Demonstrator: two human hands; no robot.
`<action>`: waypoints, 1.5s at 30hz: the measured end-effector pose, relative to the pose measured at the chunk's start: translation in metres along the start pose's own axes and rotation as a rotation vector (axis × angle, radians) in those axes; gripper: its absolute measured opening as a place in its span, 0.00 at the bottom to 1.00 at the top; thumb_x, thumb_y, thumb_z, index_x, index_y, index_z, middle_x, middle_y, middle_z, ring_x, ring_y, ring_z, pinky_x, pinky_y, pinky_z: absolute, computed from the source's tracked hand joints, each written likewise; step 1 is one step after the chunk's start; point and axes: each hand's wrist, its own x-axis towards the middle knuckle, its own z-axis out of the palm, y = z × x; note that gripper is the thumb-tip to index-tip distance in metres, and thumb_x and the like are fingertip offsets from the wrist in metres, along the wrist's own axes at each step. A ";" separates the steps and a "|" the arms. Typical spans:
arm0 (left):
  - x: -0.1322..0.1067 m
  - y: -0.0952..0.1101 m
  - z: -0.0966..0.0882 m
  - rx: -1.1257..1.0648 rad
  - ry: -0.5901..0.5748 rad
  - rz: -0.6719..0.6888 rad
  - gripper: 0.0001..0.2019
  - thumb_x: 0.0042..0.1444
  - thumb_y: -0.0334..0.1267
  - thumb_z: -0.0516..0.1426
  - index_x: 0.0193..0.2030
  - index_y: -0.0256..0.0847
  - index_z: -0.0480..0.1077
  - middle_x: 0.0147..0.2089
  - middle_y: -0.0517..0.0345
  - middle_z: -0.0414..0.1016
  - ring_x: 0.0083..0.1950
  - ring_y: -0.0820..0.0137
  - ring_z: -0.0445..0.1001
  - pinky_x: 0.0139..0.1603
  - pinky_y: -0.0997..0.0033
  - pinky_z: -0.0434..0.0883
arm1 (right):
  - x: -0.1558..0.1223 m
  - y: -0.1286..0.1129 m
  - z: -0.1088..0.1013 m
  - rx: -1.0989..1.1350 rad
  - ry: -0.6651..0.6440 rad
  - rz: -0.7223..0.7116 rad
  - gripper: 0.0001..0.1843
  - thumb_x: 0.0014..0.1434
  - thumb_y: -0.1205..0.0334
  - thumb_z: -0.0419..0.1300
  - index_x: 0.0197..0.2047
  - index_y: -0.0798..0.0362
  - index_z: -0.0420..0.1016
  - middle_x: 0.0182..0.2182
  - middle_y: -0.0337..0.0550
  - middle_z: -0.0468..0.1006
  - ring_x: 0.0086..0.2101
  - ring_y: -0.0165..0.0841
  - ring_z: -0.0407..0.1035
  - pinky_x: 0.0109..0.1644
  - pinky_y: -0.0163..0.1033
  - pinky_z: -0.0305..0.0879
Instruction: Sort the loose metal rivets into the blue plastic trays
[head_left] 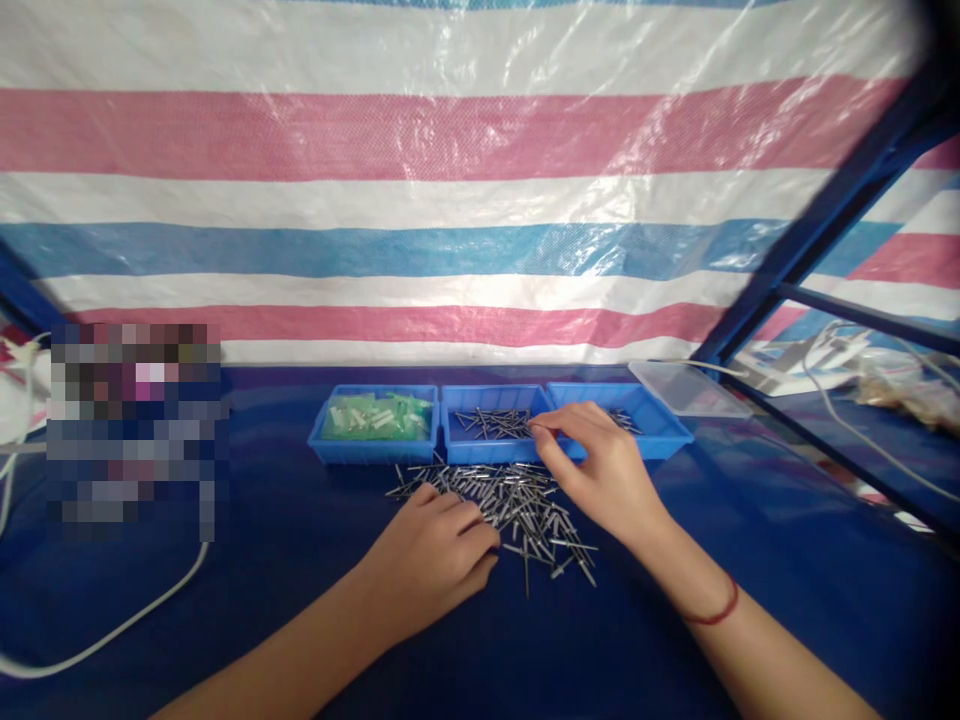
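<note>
A loose pile of metal blind rivets [517, 500] lies on the blue table in front of three blue bins. My left hand [431, 545] rests at the pile's left side, fingers curled down; whatever they hold, if anything, is hidden. Over the right part of the middle bin [491, 452] is my right hand [600, 465], thumb and index finger pinched together. Anything between those fingertips is too small to make out. Rivets [491, 424] also lie inside the middle bin. The right bin [656, 425], partly covered by my right hand, shows a few rivets [624, 420].
The left bin [321, 450] holds green plastic bags with pale cylindrical pieces [367, 417]. A clear plastic lid [686, 388] lies behind the right bin. A white cable [142, 625] curves across the left side. A blue metal frame [825, 235] stands right, before a striped sheet [450, 250].
</note>
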 end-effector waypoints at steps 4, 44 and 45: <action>0.001 -0.003 0.001 0.001 -0.023 -0.027 0.06 0.62 0.30 0.52 0.40 0.41 0.70 0.34 0.58 0.74 0.36 0.67 0.72 0.37 0.66 0.59 | -0.002 -0.010 0.000 0.096 -0.108 -0.049 0.08 0.60 0.67 0.53 0.34 0.53 0.74 0.26 0.41 0.73 0.29 0.32 0.65 0.37 0.40 0.62; 0.002 -0.013 0.009 -0.858 0.412 -0.520 0.07 0.59 0.41 0.55 0.37 0.41 0.72 0.32 0.59 0.74 0.35 0.70 0.73 0.37 0.74 0.70 | -0.011 -0.025 0.019 0.414 -0.449 -0.008 0.07 0.61 0.66 0.53 0.35 0.53 0.72 0.27 0.39 0.70 0.29 0.29 0.64 0.34 0.37 0.61; 0.002 -0.013 0.008 -0.861 0.411 -0.520 0.07 0.59 0.41 0.55 0.37 0.41 0.72 0.33 0.59 0.74 0.35 0.70 0.73 0.37 0.74 0.70 | -0.011 -0.025 0.019 0.414 -0.434 -0.007 0.07 0.61 0.66 0.53 0.34 0.53 0.71 0.27 0.39 0.69 0.29 0.29 0.64 0.33 0.36 0.61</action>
